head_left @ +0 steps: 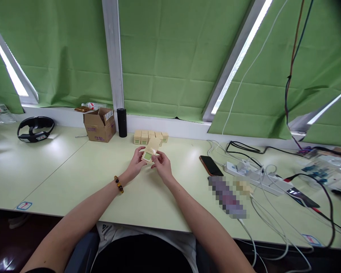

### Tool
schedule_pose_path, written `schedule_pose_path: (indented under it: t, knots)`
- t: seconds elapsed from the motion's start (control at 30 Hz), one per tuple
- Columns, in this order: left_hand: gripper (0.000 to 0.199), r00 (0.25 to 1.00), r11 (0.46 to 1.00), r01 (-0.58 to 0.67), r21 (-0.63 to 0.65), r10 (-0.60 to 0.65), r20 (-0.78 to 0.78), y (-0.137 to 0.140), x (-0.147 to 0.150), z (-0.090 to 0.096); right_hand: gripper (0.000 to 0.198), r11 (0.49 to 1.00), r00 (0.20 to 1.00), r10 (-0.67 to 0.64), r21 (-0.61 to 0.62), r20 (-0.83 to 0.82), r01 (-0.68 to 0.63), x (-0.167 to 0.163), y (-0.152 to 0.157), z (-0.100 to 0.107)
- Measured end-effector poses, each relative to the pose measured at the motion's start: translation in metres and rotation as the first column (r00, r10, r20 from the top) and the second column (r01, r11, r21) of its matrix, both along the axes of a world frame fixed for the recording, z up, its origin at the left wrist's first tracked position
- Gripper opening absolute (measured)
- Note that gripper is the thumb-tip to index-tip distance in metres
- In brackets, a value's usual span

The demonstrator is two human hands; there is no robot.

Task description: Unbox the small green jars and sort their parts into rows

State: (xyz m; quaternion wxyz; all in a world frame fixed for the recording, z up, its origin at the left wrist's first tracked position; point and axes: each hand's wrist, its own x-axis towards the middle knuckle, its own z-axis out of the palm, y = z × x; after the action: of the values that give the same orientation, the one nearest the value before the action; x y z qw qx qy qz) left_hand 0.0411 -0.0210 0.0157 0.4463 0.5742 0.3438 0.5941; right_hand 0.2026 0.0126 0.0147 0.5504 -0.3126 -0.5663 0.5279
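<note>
Between my hands is a small cream box (152, 147) with a green window in its front and a pale flap standing up at the top. It is tilted and raised in front of me over the table. My left hand (135, 162) grips its left side, fingers curled behind it, with a beaded bracelet on that wrist. On the right edge, the fingers of my right hand (162, 167) close around the box near the window. Just behind, similar cream boxes (137, 137) stand side by side in a row; the held box partly hides some of them.
Behind left are an open cardboard box (98, 129), a black cylinder (122, 123) and a black headset (35, 129). To the right lie a phone (211, 166), a white power strip (255, 178) and tangled cables. The table (74, 182) has its front edge near my lap.
</note>
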Motion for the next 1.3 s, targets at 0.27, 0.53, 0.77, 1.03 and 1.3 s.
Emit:
schedule_pose_path:
  t: [0.27,0.53,0.77,1.03,1.3]
  knots:
    - [0.081,0.998,0.998,0.044,0.051,-0.041,-0.05,-0.002,-0.001,0.0,0.059,0.988,0.988,0.043,-0.139,-0.151,-0.064,0.005,0.006,0.004]
    - [0.06,0.904,0.948,-0.236,0.211,0.294,-0.31,-0.007,0.001,0.002,0.059,0.978,0.984,0.051,-0.192,-0.173,-0.085,0.0,0.002,0.001]
    - [0.044,0.868,0.933,-0.202,0.299,0.312,-0.387,-0.015,0.004,0.009,0.055,0.971,0.972,0.111,-0.186,-0.206,-0.15,0.002,-0.001,0.007]
    - [0.039,0.876,0.93,-0.288,0.228,0.352,-0.33,-0.007,0.0,0.002,0.056,0.957,0.965,0.176,-0.195,-0.195,-0.214,0.0,-0.003,0.007]
    - [0.059,0.881,0.963,-0.226,0.146,0.266,-0.391,-0.013,0.003,0.003,0.06,0.964,0.982,0.123,-0.218,-0.146,-0.153,0.003,-0.001,0.004]
